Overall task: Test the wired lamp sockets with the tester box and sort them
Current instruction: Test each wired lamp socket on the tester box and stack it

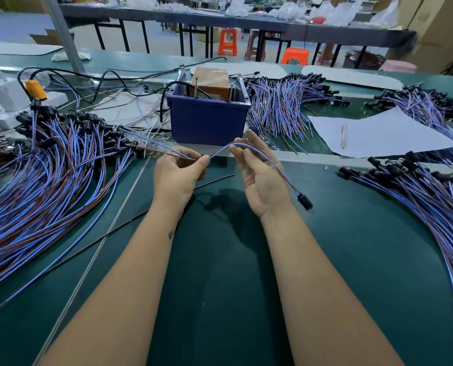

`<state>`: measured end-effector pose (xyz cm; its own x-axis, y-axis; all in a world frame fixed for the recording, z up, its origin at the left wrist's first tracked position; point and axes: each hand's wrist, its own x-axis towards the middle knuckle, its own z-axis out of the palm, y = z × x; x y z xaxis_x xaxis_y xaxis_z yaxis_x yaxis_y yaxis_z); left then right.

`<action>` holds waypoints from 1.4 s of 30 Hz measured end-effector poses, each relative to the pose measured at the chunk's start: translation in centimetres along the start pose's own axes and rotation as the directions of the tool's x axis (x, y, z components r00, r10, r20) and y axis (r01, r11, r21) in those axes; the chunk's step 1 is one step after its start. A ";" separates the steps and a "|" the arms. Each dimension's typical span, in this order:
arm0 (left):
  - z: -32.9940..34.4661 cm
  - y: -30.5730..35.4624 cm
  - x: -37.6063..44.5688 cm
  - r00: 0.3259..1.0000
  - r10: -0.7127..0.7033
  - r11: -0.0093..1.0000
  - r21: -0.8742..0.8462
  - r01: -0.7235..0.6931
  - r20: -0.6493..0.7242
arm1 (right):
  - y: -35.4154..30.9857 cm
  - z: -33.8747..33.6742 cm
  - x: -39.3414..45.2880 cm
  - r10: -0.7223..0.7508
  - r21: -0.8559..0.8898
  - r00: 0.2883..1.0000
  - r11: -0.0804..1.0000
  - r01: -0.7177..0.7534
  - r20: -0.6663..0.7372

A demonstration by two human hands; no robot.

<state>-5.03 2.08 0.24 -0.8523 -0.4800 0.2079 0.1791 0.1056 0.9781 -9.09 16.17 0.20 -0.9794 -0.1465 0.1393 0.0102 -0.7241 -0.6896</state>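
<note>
We note the wired socket (305,201) lying along a ten-to-four o'clock axis, socket end at four. Left hand (176,175) pinches its wire ends; right hand (259,175), fingers loosely spread, supports the wire.

Long grey tables (246,21); orange stools (227,40).
</note>
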 end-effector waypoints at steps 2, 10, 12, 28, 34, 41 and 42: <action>-0.2 -0.2 -0.4 0.996 0.088 0.990 0.107 -0.087 -0.008 | 0.1 0.1 -0.3 0.022 -0.028 0.999 0.999 -0.021 0.024; 0.9 0.1 -3.3 0.918 0.341 0.820 0.414 -0.396 0.202 | -0.9 -0.4 -2.8 -0.003 0.009 0.990 1.000 0.004 -0.140; 1.8 0.7 -4.7 0.826 0.424 0.700 0.444 -0.559 0.371 | -1.5 -0.9 -3.4 -0.034 -0.037 0.973 0.999 0.026 -0.227; 16.6 5.5 -16.8 0.354 0.495 0.503 0.071 -0.862 0.794 | -21.8 -10.9 -5.1 -0.418 -0.980 0.887 0.055 -0.191 -0.197; 19.9 5.3 -19.4 0.243 0.349 0.490 0.045 -0.871 0.905 | -24.5 -15.0 -7.4 -0.433 -0.861 0.835 -0.213 -0.462 -0.340; 17.4 4.1 -17.2 0.332 0.324 0.612 0.072 -0.788 0.886 | -22.8 -14.2 -8.4 -0.509 -0.730 0.776 -0.355 -0.584 -0.373; 16.6 4.0 -16.4 0.378 0.321 0.626 0.105 -0.773 0.868 | -22.4 -13.5 -8.2 -0.549 -0.727 0.764 -0.362 -0.584 -0.340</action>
<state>1.46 24.81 0.67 -0.6914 0.6088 0.3890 0.7192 0.5284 0.4512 -3.98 42.68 4.93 -0.8223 0.5145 0.2431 0.4212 0.8376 -0.3479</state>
